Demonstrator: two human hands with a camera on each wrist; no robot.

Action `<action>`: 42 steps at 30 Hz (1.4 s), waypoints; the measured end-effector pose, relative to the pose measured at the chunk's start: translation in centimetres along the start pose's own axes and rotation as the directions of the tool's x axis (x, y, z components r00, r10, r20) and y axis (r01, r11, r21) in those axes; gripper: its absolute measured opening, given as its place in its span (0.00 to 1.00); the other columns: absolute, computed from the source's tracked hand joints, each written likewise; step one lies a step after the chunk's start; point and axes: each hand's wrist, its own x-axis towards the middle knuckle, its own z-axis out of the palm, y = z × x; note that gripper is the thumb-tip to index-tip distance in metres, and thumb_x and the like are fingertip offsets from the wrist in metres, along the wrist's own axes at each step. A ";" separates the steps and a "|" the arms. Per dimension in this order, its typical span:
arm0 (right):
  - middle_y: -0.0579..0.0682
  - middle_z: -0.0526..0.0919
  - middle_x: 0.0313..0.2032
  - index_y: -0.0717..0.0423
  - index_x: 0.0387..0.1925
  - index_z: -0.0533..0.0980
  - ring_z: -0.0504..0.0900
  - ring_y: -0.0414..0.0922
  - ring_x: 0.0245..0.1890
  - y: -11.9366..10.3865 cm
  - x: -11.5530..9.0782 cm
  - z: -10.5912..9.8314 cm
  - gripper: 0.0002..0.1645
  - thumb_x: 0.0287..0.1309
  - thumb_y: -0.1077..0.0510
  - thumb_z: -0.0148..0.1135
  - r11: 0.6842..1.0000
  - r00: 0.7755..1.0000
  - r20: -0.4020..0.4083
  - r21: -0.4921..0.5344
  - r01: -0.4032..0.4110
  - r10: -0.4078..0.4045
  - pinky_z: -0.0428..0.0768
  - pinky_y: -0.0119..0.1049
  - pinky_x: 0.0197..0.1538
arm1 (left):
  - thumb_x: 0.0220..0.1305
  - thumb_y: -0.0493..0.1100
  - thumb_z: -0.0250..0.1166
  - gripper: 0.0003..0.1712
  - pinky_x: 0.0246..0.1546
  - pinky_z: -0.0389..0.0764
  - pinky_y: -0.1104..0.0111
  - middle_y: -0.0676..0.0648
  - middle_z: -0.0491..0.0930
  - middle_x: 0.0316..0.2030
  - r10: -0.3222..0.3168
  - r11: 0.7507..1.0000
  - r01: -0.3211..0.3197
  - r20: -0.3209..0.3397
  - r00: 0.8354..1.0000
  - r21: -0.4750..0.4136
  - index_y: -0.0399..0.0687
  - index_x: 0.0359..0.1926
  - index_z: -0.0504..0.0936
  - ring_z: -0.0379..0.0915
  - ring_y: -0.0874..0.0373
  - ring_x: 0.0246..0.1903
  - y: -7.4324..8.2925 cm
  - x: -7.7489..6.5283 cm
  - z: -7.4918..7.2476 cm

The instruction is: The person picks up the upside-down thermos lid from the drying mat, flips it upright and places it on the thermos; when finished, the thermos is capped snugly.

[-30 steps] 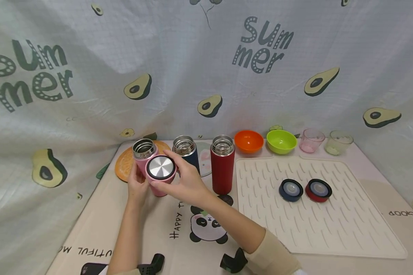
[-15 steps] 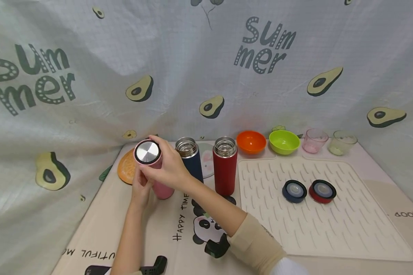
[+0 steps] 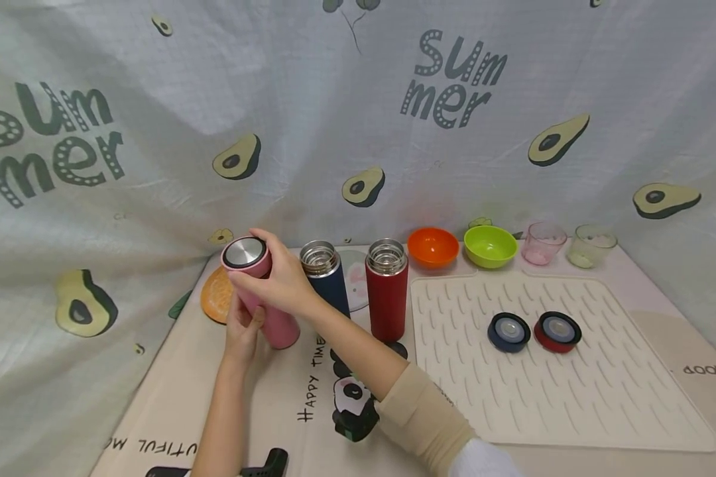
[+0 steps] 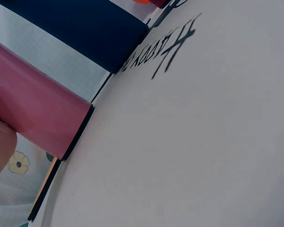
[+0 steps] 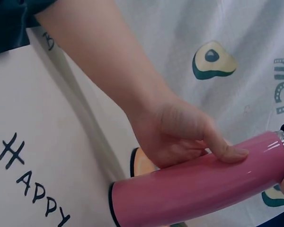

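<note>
Pink bottle point(image 3: 282, 329) is left of the blue bottle point(image 3: 332, 286), the left hand point(image 3: 242, 331)'s grip clasping it. The right hand point(image 3: 282, 283)'s grip pinches the lid point(image 3: 244, 254), just moved from in front of the bottle onto its top; some metal neck point(image 5: 282, 137) shows, so it seems not fully seated. No brand is legible; the table point(image 3: 176, 384) reads "HAPPY TIME", the curtain point(image 3: 301, 146) "SUMMER".

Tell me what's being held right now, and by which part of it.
The left grip holds the pink bottle around its body; the right grip holds the lid by its sides, at the bottle's mouth.
</note>
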 end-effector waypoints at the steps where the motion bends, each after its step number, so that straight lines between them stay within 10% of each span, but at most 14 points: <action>1: 0.53 0.73 0.52 0.54 0.64 0.58 0.74 0.38 0.47 0.1 0.1 0.0 0.43 0.48 0.54 0.68 1.000 1.000 0.002 0.001 -0.005 0.005 0.73 0.25 0.45 | 0.63 0.40 0.57 0.30 0.53 0.64 0.73 0.52 0.69 0.54 0.000 1.000 0.000 0.007 1.000 0.005 0.49 0.64 0.59 0.64 0.61 0.52 0.0 0.0 0.0; 29: 0.47 0.66 0.53 0.47 0.61 0.61 0.70 0.39 0.48 0.7 0.3 1.8 0.47 0.40 0.46 0.73 0.985 0.981 -0.117 -0.063 -0.162 0.153 0.73 0.30 0.45 | 0.64 0.34 0.53 0.28 0.51 0.65 0.73 0.52 0.69 0.52 -0.006 1.000 0.006 0.017 1.000 0.026 0.49 0.64 0.59 0.64 0.61 0.51 -0.1 -0.1 -0.1; 42: 0.51 0.70 0.57 0.55 0.68 0.53 0.69 0.39 0.54 1.5 -0.2 2.0 0.48 0.50 0.54 0.66 0.999 0.993 -0.120 0.036 0.015 -0.011 0.71 0.28 0.50 | 0.64 0.37 0.55 0.32 0.55 0.64 0.73 0.50 0.65 0.57 -0.011 1.000 0.011 0.021 1.000 0.021 0.49 0.67 0.55 0.62 0.59 0.55 0.1 0.0 -0.2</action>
